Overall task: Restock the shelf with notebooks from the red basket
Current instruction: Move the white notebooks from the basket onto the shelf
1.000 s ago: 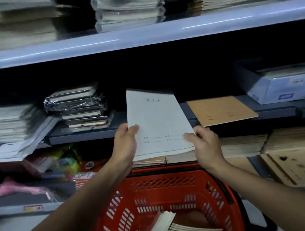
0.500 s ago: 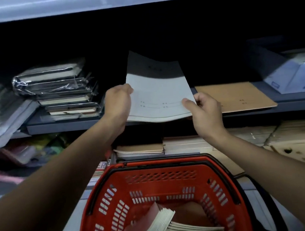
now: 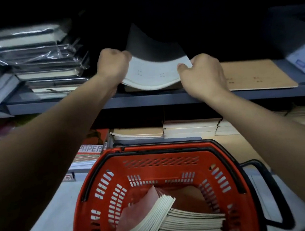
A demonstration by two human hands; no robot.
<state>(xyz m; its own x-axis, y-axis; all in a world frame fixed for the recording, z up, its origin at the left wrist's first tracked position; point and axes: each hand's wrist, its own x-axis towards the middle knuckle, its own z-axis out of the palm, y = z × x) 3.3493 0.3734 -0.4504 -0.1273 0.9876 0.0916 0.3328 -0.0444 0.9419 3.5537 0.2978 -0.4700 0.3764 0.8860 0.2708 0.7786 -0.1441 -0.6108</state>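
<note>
Gripping from both sides, the hands had a white stack (image 3: 153,74) of notebooks between them at the front of the shelf (image 3: 146,99). The left hand (image 3: 113,65) was curled tight on the stack's left edge, knuckles up, thumb tucked toward the cover. The right hand (image 3: 203,74) pinched the right near corner, thumb on top and fingers folded under. Between the two grips the stack sagged in the middle, its near edge bowed down and touching the shelf board, while its far end lifted and vanished into the dark at the back. Both forearms reached up and forward from the near corners of the view.

Just right of the right hand, a brown notebook (image 3: 256,74) lay flat on the same shelf, and right of that sat a pale box (image 3: 303,56), partly in shadow. Left of the left hand, a pile of plastic-wrapped books (image 3: 34,58) stood on the shelf, blurred at the top.

Below the shelf, on the next level down, more stacks (image 3: 190,127) of notebooks lay side by side, pale page edges facing near, with a red pack (image 3: 91,150) marked with the word "PAPER" to their left.

Nearest of all, the red basket (image 3: 106,186) sat under the arms, its black handle (image 3: 269,193) hanging down on the right. Inside it, notebooks (image 3: 170,220) with pinkish covers were fanned out in a loose heap, well apart from the hands.
</note>
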